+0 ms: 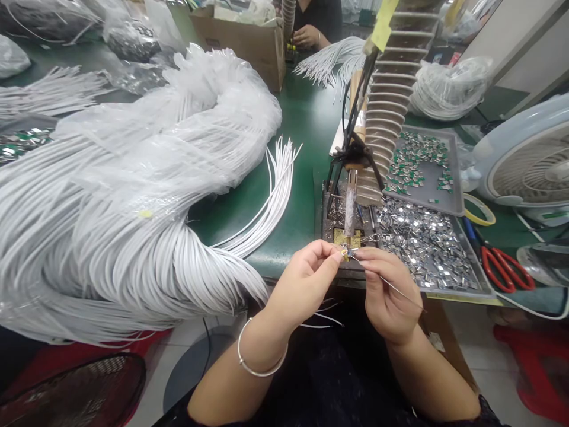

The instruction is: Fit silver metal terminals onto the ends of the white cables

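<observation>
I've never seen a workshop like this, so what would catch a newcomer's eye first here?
The huge heap of white cables in clear plastic dominates the left of the green workbench. At the centre, the left hand pinches a tiny metal part while the right hand holds a thin wire. Just right of them, a metal tray brims with small silver clips.

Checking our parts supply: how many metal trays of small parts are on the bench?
2. The green-and-silver parts tray sits beside the fan; the silver clips tray lies in front of it. More may be hidden at left.
</observation>
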Available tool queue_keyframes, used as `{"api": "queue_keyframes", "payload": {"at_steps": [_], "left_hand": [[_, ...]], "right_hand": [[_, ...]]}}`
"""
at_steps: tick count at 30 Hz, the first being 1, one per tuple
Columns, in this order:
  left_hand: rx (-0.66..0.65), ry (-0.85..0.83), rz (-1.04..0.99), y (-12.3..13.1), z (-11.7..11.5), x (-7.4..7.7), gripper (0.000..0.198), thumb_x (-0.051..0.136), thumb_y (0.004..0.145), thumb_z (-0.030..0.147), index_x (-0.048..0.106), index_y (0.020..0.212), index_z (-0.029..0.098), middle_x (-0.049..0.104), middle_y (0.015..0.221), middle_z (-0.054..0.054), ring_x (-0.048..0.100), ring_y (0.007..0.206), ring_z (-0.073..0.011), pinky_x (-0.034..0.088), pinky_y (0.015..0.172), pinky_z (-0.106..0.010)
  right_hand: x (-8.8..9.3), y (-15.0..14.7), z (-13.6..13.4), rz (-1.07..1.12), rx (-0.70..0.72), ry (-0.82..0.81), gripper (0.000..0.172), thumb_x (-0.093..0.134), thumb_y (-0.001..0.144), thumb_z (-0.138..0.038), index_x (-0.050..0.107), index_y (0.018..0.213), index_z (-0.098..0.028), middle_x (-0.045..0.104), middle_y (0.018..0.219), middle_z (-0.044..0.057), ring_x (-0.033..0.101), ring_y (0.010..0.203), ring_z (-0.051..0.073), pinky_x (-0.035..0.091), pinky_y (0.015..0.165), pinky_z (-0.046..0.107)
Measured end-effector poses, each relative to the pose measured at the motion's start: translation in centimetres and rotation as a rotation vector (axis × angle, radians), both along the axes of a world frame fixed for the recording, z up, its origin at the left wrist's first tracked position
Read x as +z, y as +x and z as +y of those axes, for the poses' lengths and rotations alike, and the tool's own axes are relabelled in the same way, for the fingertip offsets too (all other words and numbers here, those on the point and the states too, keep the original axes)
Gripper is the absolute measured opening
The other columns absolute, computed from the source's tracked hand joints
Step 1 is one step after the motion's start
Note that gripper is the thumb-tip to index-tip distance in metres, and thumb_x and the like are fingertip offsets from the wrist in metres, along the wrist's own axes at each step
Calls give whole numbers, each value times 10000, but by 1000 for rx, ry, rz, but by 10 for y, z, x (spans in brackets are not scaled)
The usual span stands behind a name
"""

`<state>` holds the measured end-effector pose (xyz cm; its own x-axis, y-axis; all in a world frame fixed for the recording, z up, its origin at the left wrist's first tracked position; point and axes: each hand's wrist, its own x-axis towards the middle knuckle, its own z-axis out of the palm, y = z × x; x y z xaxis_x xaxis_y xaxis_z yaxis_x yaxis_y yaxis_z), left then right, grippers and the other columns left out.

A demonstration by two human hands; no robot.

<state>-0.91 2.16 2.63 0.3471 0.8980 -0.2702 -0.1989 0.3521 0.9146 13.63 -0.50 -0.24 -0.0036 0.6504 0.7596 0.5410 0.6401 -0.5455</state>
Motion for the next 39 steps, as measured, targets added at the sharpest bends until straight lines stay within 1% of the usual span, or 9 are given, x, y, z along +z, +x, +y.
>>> {"api": "queue_keyframes", "payload": {"at_steps": [8, 13, 16, 20, 26, 32, 39], "left_hand": [[-33, 28, -13, -1, 1, -2, 155, 596, 780, 290, 519, 720, 170, 534, 746, 11, 451, 670, -96, 379, 622, -223], [-39, 37, 3, -2, 0, -4, 166, 611, 770, 299, 530, 710, 168, 564, 783, -9, 484, 704, -109, 404, 656, -238], [-53, 45, 10, -3, 0, -5, 173, 601, 783, 306, 533, 710, 164, 582, 813, -18, 500, 716, -110, 417, 666, -240], [-72, 40, 23, -4, 0, -6, 177, 597, 791, 309, 532, 717, 162, 584, 843, -21, 499, 716, -106, 415, 658, -237], [-59, 20, 22, -3, 1, -3, 165, 581, 801, 295, 509, 713, 175, 543, 742, 10, 469, 665, -95, 392, 613, -222], [-50, 20, 34, -2, 2, -1, 168, 587, 796, 308, 517, 715, 179, 533, 694, 24, 467, 619, -90, 391, 597, -221], [-45, 12, 8, -2, 3, 0, 148, 585, 798, 286, 516, 723, 179, 522, 671, 33, 436, 579, -73, 376, 559, -204]], "right_hand": [[-3, 2, -2, 15, 22, -33, 252, 505, 812, -38, 593, 980, -203, 665, 928, 71, 644, 890, 182, 563, 773, 387], [-5, 2, -2, 21, 6, -53, 235, 505, 821, -57, 595, 974, -212, 672, 926, 68, 649, 869, 186, 561, 758, 391], [-5, 3, -2, 26, 4, -58, 213, 506, 826, -76, 602, 956, -214, 676, 919, 59, 655, 864, 185, 560, 756, 380], [-6, 3, -2, 45, 21, -68, 245, 509, 813, -47, 602, 973, -208, 670, 936, 62, 648, 878, 181, 554, 765, 372], [-6, 2, -1, 36, -4, -64, 216, 508, 824, -74, 607, 958, -212, 678, 925, 59, 654, 860, 187, 557, 754, 381], [-3, 2, 0, 29, -3, -53, 237, 504, 820, -57, 601, 970, -213, 673, 938, 67, 643, 876, 190, 556, 750, 387], [0, 2, 0, 26, 3, -41, 259, 513, 805, -30, 602, 977, -201, 665, 950, 62, 635, 892, 175, 546, 772, 353]]}}
